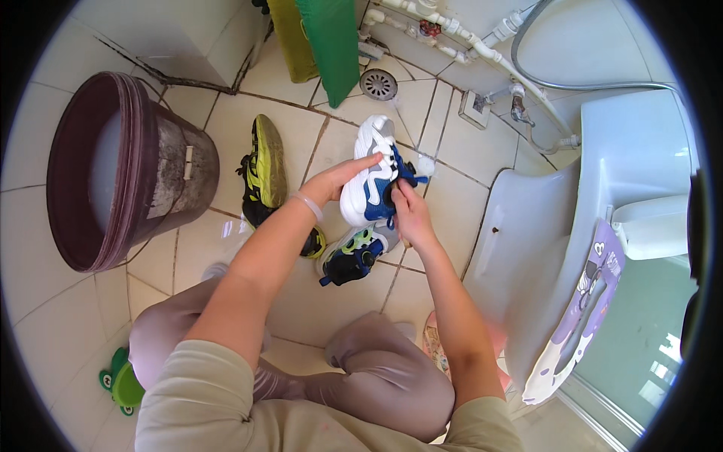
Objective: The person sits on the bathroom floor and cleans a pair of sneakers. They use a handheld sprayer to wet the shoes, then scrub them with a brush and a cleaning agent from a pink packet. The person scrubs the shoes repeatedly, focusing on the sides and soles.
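Above the tiled floor, a white, blue and grey sneaker (369, 177) is held between my two hands, its toe pointing away from me. My left hand (337, 179) grips its left side, thumb across the laces. At the shoe's right side by the opening, my right hand (412, 215) has its fingers closed on the dark blue edge. A matching sneaker (354, 252) lies on the floor just below, partly covered by the held one. To the left is a yellow-and-black shoe (263, 154), and another black-and-yellow shoe (313, 242) is mostly hidden behind my left forearm.
A brown bucket (169, 169) with cloudy liquid stands at the left. White sanitary ware (542, 233) with a purple patterned cover (576, 324) fills the right side. Green and yellow boards (327, 49), a floor drain (378, 84) and pipes (482, 45) lie farther back. A green frog-shaped item (122, 383) sits lower left.
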`<state>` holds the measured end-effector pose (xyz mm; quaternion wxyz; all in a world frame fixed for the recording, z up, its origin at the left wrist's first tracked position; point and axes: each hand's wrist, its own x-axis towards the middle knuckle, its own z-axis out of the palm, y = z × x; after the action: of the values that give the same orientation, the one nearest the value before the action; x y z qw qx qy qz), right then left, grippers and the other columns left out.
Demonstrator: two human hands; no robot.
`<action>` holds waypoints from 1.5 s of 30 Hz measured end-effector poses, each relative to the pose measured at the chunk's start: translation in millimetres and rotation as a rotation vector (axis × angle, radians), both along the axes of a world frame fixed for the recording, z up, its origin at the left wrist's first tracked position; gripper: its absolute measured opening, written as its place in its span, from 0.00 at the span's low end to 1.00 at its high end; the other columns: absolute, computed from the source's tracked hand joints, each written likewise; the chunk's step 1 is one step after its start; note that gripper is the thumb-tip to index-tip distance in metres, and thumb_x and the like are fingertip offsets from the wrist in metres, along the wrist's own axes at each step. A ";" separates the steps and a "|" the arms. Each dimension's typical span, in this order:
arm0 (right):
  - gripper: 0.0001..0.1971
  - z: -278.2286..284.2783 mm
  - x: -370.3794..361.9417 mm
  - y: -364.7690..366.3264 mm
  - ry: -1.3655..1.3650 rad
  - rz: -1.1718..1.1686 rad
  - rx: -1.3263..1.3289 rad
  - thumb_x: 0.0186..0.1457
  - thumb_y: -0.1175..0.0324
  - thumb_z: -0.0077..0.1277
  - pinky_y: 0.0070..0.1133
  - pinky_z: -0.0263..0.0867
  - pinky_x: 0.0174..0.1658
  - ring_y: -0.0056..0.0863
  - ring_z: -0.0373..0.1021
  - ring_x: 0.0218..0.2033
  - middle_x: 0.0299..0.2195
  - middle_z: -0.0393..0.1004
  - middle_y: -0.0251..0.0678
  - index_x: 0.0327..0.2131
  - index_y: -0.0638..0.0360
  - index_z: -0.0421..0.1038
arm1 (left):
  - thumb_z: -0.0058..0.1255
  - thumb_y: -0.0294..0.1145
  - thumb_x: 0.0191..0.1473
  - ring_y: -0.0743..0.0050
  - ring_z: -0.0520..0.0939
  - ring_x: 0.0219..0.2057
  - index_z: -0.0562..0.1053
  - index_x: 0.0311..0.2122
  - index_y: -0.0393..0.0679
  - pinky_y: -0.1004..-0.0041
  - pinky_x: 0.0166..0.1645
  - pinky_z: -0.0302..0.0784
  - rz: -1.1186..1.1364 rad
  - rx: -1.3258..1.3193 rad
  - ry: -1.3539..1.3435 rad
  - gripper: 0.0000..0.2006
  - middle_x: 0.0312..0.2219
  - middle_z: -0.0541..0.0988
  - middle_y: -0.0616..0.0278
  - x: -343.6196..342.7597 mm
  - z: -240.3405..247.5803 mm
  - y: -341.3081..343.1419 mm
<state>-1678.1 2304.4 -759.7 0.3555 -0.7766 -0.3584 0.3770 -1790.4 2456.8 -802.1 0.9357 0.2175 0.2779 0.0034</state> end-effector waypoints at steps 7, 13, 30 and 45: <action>0.23 65.7 -20.9 -66.7 0.046 0.195 -0.223 0.56 0.67 0.41 0.21 0.62 0.31 0.24 0.64 0.23 0.27 0.72 0.41 0.56 0.42 0.56 | 0.51 0.24 0.41 0.67 0.75 0.42 0.48 0.58 0.43 0.69 0.45 0.74 0.081 0.296 0.052 0.38 0.45 0.69 0.55 -37.5 -15.2 35.1; 0.25 42.5 -15.6 -2.8 -0.510 0.281 -0.031 0.54 0.67 0.42 0.33 0.64 0.26 0.46 0.68 0.20 0.23 0.71 0.50 0.57 0.38 0.53 | 0.51 0.22 0.38 0.64 0.75 0.43 0.47 0.59 0.45 0.68 0.45 0.73 -0.046 0.201 0.029 0.40 0.44 0.70 0.56 -16.9 -6.3 7.3; 0.27 -48.6 68.2 -30.3 -0.352 -0.165 -0.024 0.53 0.69 0.43 0.25 0.64 0.27 0.26 0.66 0.18 0.22 0.71 0.43 0.57 0.45 0.54 | 0.56 0.36 0.44 0.72 0.78 0.30 0.75 0.35 0.40 0.73 0.36 0.74 -0.639 0.630 0.347 0.14 0.28 0.78 0.61 -29.6 -41.5 61.0; 0.29 -76.5 54.7 -53.8 -0.290 -0.245 -0.066 0.52 0.67 0.44 0.34 0.65 0.30 0.48 0.71 0.27 0.26 0.73 0.52 0.58 0.45 0.49 | 0.52 0.28 0.47 0.76 0.75 0.21 0.73 0.29 0.36 0.77 0.29 0.71 0.017 1.571 0.279 0.06 0.20 0.76 0.60 1.1 92.3 43.7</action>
<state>-1623.4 2250.6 -836.1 0.3179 -0.8717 -0.2962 0.2267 -1789.3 2500.5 -709.9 0.4652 0.8096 0.3104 0.1784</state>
